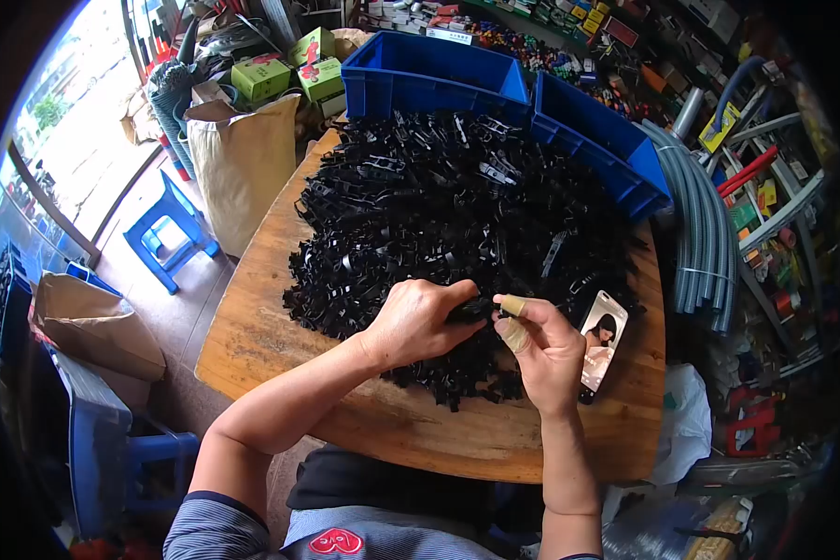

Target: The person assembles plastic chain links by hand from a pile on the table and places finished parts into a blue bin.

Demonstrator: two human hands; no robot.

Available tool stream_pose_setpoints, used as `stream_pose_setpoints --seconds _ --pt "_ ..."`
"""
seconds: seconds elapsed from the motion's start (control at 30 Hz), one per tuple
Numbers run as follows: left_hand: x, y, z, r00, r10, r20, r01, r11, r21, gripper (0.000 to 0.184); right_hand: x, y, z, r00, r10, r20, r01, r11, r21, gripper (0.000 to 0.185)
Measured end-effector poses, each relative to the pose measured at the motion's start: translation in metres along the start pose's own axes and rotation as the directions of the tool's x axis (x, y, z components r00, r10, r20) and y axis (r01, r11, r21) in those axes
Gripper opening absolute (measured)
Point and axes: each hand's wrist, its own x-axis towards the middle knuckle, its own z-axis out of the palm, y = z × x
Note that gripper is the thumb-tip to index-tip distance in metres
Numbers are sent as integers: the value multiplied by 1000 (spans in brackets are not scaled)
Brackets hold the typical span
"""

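A wide heap of small black parts (420, 215), seemingly plastic clips or buckles, covers much of the wooden table (271, 373). At the heap's near side, my left hand (420, 322) is closed around a small black part (473, 311); its exact kind cannot be made out. My right hand (549, 355) faces it, thumb and forefinger brought together at that part's right end. Tan coverings wrap those two fingertips. Whether they grip the same part or a separate tiny piece is hidden. A phone or phone case with a picture (604, 343) lies just right of my right hand.
Two blue bins, a left one (439, 98) and a right one (597, 140), stand at the heap's far side. Left of the table are a large paper sack (243, 168) and a blue stool (170, 229). Grey hoses (695, 233) hang at the right beside crowded shelving.
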Motion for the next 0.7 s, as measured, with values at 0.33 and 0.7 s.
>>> stream_pose_setpoints --seconds 0.33,0.7 --pt "-3 -3 -3 995 91 29 -94 988 125 23 5 -8 -2 993 -89 82 107 962 -251 17" --pt "-6 -8 0 960 280 -26 -263 927 268 18 -1 -16 -11 950 90 299 52 898 -436 32"
